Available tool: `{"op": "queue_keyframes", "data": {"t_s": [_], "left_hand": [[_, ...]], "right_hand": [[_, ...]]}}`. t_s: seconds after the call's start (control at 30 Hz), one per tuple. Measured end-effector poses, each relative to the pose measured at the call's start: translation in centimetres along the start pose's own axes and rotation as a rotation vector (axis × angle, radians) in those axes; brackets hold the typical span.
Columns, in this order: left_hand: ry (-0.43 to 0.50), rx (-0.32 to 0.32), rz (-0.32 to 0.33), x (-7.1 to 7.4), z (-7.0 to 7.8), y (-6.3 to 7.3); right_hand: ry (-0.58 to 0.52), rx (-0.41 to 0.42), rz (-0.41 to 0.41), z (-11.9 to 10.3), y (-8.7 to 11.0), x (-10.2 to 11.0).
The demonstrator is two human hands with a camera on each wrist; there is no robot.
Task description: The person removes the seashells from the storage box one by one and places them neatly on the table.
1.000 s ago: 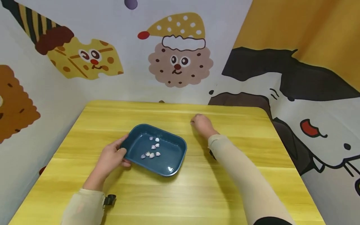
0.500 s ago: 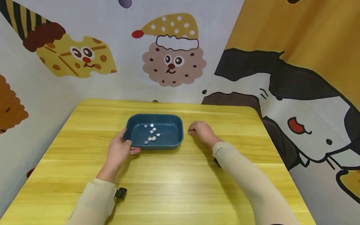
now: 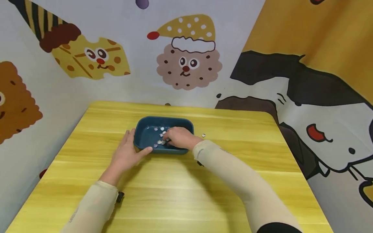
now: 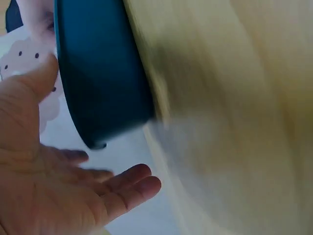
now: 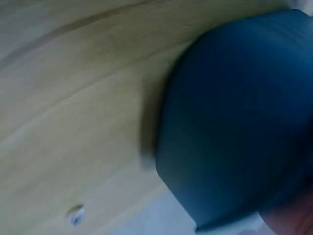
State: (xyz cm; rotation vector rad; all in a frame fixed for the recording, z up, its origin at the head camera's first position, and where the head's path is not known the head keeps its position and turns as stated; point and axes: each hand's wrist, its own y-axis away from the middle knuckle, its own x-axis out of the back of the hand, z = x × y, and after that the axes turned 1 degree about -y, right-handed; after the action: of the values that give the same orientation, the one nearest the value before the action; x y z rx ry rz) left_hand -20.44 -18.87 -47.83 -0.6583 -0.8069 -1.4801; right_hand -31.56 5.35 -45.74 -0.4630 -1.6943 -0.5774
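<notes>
A dark blue rectangular dish (image 3: 145, 142) stands on the table, holding several small pale seashells (image 3: 159, 142). My left hand (image 3: 126, 158) is at its left end, fingers extended beside the wall and thumb along the front rim. In the left wrist view those fingers (image 4: 129, 188) spread apart from the dish, with the thumb near its rim. My right hand (image 3: 182, 137) reaches over the right end into the dish, bent fingertips down among the shells; I cannot tell whether they pinch one. A single shell (image 3: 203, 135) lies on the table right of the dish, also in the right wrist view.
The yellow wood-grain table (image 3: 175, 191) runs back to a wall cloth (image 3: 140, 87) printed with cartoon figures. Its rear edge is a short way behind the dish. My right forearm (image 3: 233, 171) crosses above the table's right half.
The dish was turned straight and shifted back. My right hand left the tabletop, where a shell now lies, and moved left into the dish. My left hand loosened its grip on the dish.
</notes>
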Motion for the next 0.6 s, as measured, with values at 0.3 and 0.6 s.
{"op": "queue_keyframes", "data": {"t_s": [0.3, 0.6], "left_hand": [[0.045, -0.065, -0.101, -0.9, 0.2, -1.1], [0.068, -0.031, -0.134, -1.0, -0.3, -1.1]], "right_hand": [[0.039, 0.010, 0.057, 1.1, -0.5, -2.3], [-0.088, -0.141, 0.310, 3.1, 4.7, 3.2]]}}
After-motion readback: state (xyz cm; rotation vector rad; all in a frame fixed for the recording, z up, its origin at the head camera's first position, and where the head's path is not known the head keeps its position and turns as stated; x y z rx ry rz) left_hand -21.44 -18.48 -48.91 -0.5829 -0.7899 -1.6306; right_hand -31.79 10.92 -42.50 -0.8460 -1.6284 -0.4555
